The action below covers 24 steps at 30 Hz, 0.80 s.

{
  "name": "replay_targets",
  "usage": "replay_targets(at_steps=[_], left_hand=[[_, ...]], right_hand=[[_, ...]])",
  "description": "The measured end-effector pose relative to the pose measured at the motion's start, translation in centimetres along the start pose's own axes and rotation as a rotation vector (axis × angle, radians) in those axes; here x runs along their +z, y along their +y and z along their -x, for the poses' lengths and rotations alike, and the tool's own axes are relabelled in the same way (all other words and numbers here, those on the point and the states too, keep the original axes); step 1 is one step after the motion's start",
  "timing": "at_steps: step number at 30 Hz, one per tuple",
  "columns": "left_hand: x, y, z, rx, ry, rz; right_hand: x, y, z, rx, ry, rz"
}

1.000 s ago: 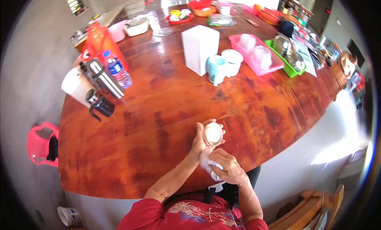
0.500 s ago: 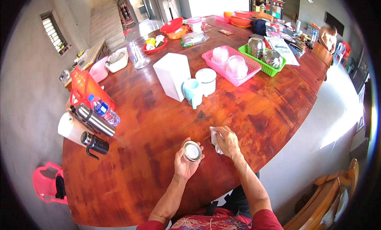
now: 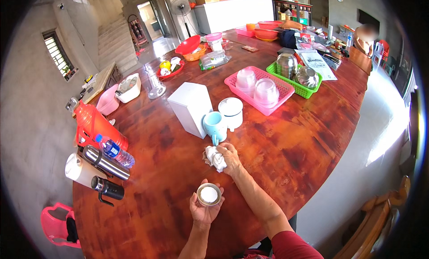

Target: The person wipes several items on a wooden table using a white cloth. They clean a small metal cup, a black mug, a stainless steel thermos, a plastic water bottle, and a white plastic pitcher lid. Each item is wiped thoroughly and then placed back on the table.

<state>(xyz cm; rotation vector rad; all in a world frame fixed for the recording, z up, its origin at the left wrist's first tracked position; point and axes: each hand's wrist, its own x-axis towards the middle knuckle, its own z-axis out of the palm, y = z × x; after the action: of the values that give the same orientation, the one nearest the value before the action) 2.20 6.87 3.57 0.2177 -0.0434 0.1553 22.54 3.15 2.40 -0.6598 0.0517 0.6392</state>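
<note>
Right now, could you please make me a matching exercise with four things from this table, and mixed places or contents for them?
1. white cloth
2. round lid-like piece
3. light blue mug
4. perforated pink basket

A. beside the tall white box
B. in the right hand
C. holding clear bowls
D. in the left hand

Pairs: 1-B, 2-D, 3-A, 4-C

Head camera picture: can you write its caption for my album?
Left hand holding a round cup-like object, right hand gripping a crumpled white wad near a light-blue mug.
</note>
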Motion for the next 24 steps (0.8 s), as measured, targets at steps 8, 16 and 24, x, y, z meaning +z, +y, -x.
replay_targets(at_steps=[8,16,24], left_hand=[[-0.2,0.1,-0.2,-0.024,0.023,0.076],[-0.5,0.2,-0.3,-0.023,0.008,0.060],[-1.0,0.2,-0.5,0.014,-0.005,-0.002]], right_hand=[[3.2,-0.9,1.3,0.058,-0.164,-0.049],[0.4,0.7,-0.8,-0.036,-0.118,0.097],[-0.7,-2.1,2.6,-0.171,-0.133,0.265]])
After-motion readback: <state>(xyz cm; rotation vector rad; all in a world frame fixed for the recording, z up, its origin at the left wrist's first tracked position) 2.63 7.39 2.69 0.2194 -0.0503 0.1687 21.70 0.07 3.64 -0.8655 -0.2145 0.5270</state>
